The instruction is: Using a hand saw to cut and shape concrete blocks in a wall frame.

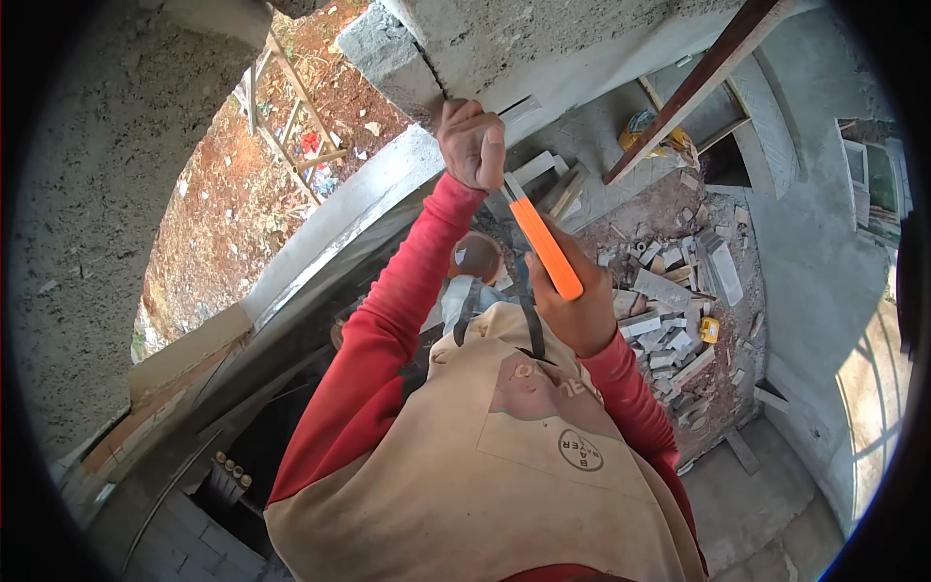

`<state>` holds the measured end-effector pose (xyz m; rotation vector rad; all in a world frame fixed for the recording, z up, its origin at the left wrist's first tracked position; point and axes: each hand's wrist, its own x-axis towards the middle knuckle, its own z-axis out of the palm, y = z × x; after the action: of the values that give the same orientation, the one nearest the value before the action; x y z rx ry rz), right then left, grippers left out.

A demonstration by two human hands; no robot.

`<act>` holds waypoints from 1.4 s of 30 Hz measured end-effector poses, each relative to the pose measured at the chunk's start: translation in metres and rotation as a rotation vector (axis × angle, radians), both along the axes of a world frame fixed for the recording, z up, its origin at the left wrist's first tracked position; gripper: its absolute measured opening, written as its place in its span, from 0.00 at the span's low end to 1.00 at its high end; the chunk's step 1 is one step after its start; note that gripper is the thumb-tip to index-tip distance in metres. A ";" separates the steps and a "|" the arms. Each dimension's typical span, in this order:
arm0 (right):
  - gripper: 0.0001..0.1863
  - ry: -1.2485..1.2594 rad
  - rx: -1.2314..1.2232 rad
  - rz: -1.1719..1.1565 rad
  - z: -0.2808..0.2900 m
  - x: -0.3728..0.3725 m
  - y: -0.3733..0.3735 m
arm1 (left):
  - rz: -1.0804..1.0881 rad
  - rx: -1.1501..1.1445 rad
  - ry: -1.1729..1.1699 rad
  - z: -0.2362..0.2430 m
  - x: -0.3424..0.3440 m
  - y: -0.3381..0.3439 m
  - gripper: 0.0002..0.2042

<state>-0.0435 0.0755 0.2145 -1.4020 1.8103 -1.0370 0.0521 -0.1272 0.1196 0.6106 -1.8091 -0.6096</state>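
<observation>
My left hand (pixel 471 145) is closed in a fist at the top middle, against the lower edge of the rough concrete wall (pixel 543 39). What it holds, if anything, is hidden by the fingers. Just above it, a dark crack runs between the wall and a grey concrete block (pixel 388 63). Below and to the right, my right hand (pixel 579 306) is wrapped round a tool with a bright orange handle (pixel 546 249). The tool's metal shank points up toward my left hand; its far end is out of sight behind that hand.
A sloping brown post (pixel 693 92) crosses the upper right. Broken blocks and rubble (pixel 669 330) lie on the ground to the right, with a yellow container (pixel 710 331) among them. At left, a concrete ledge (pixel 339 223) borders reddish earth and a wooden frame (pixel 291 116).
</observation>
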 end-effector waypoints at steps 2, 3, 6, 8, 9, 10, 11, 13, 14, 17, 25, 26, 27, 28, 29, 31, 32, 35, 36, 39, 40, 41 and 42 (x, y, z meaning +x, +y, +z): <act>0.23 0.075 0.109 0.060 0.038 -0.012 0.049 | -0.071 -0.051 0.045 0.010 -0.005 0.054 0.11; 0.23 0.092 0.164 0.068 0.058 -0.020 0.080 | -0.092 -0.032 0.022 0.031 -0.011 0.091 0.10; 0.24 0.143 0.222 0.084 0.090 -0.029 0.116 | -0.116 -0.004 0.000 0.061 -0.023 0.132 0.10; 0.23 0.163 0.125 0.090 0.068 -0.029 0.093 | -0.094 -0.017 -0.014 0.049 -0.021 0.110 0.10; 0.23 0.137 0.044 0.050 0.040 -0.025 0.073 | -0.080 -0.031 -0.028 0.030 -0.018 0.082 0.11; 0.23 0.117 0.027 0.041 0.014 -0.022 0.046 | -0.054 -0.070 -0.025 0.012 -0.017 0.051 0.12; 0.23 0.088 0.005 0.036 0.000 -0.016 0.024 | -0.024 -0.112 -0.032 0.001 -0.011 0.021 0.12; 0.23 0.033 0.017 0.014 -0.002 -0.008 0.012 | -0.006 -0.106 -0.039 0.001 -0.007 0.002 0.12; 0.23 -0.020 0.030 -0.009 0.000 -0.007 0.011 | -0.010 -0.110 -0.039 0.001 -0.007 0.012 0.12; 0.24 -0.023 0.087 0.011 0.039 -0.014 0.072 | -0.079 -0.055 -0.013 0.018 -0.008 0.075 0.12; 0.23 0.005 0.104 0.012 0.016 -0.014 0.051 | -0.080 -0.055 -0.059 0.013 -0.008 0.051 0.09; 0.23 0.019 0.047 0.009 -0.003 -0.009 0.020 | -0.053 -0.081 -0.075 0.002 -0.003 0.018 0.12; 0.22 0.033 -0.014 0.002 -0.015 -0.008 0.001 | 0.017 -0.096 -0.074 0.002 -0.005 -0.001 0.12; 0.22 0.031 -0.017 0.000 -0.014 -0.007 0.002 | 0.015 -0.099 -0.076 0.000 -0.004 0.001 0.12; 0.22 0.023 -0.005 0.021 -0.010 -0.006 0.006 | 0.005 -0.068 -0.045 -0.002 -0.002 0.005 0.12; 0.22 0.008 0.018 0.036 0.011 -0.006 0.034 | -0.025 -0.040 -0.019 0.001 -0.002 0.035 0.14; 0.23 0.035 0.066 0.065 0.027 -0.017 0.058 | -0.046 -0.038 -0.032 0.016 -0.007 0.064 0.14; 0.25 0.165 0.159 0.087 0.074 -0.035 0.130 | -0.129 -0.031 -0.015 0.053 -0.025 0.141 0.11; 0.25 0.165 0.158 0.082 0.073 -0.036 0.128 | -0.133 -0.032 -0.015 0.053 -0.026 0.139 0.11; 0.23 0.052 0.074 0.048 0.039 -0.024 0.081 | -0.073 0.017 -0.036 0.028 -0.016 0.090 0.11; 0.23 0.015 0.030 0.017 0.014 -0.013 0.053 | -0.061 -0.024 -0.051 0.016 -0.009 0.054 0.12; 0.23 -0.025 -0.019 -0.012 -0.005 -0.005 0.027 | -0.046 -0.069 -0.070 0.007 -0.004 0.023 0.12; 0.23 -0.046 0.007 -0.020 -0.015 0.000 0.003 | -0.009 -0.074 -0.052 -0.003 -0.001 -0.003 0.12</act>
<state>-0.0437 0.0789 0.1996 -1.3476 1.7969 -1.0630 0.0511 -0.1298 0.1171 0.5733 -1.8752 -0.5345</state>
